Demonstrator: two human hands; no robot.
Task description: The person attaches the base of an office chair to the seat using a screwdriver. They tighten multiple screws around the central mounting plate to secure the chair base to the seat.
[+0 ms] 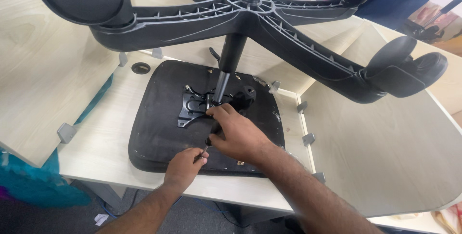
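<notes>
**Both hands at the mounting plate of an upturned office chair**

The right hand is curled, fingers bent over the near edge of the black metal mounting plate, its fingertips touching the plate beside the foot of the gas cylinder. The left hand, just near of it, is pinched shut on a small dark tool; what kind of tool cannot be told. The tool's long axis slants up and to the right, toward the right hand.

The plate lies flat on the underside of the black seat cushion, which rests upside down on the pale wooden counter. The cylinder rises from the plate, tilted slightly right, to the five-star base overhead. Casters hang at the ends of its arms, at far left and right.
</notes>
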